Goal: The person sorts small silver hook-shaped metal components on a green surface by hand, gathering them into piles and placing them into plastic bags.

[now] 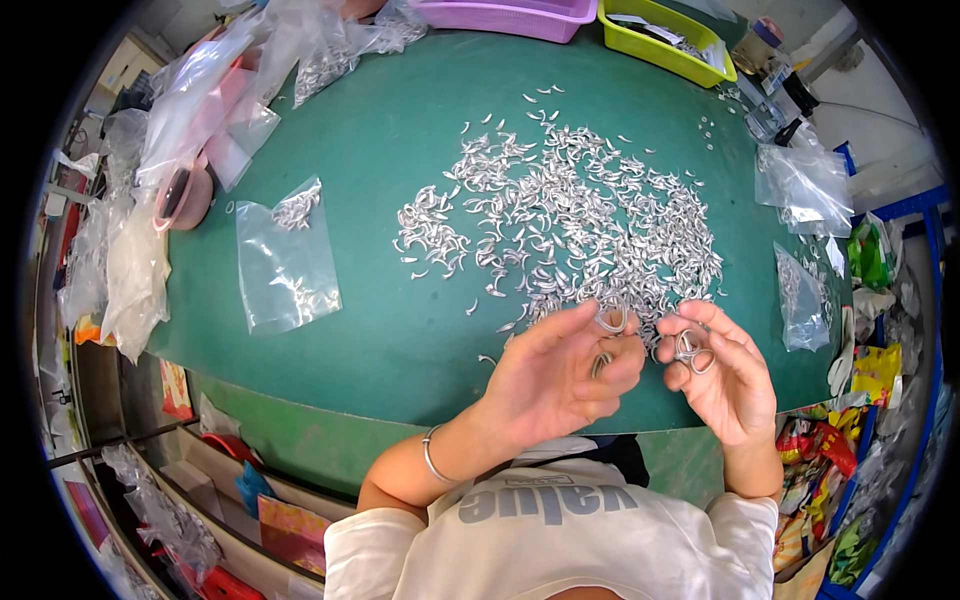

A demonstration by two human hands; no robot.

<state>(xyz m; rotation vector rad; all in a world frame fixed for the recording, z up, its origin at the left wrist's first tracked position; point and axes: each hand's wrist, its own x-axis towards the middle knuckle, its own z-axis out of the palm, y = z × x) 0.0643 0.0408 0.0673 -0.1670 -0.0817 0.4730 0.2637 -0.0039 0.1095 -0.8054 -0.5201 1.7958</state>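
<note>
A broad scatter of small, curved silver metal pieces (pixel 560 215) covers the middle and right of the green table (pixel 370 130). At its near edge, my left hand (pixel 545 375) pinches a silver loop-shaped piece (pixel 612 319) between thumb and forefinger. More silver shows under its curled fingers. Close beside it, my right hand (pixel 738 385) is curled palm up around several silver loop-shaped pieces (pixel 692 352). The two hands are a little apart. How the pieces in them are joined, if at all, is too small to tell.
A clear bag (pixel 285 275) with some silver pieces lies at left. Plastic bags (pixel 205 100) and a pink container (pixel 187 200) crowd the far left. Purple (pixel 510 15) and yellow-green baskets (pixel 665 48) stand at the back. More clear bags (pixel 805 185) lie along the right edge.
</note>
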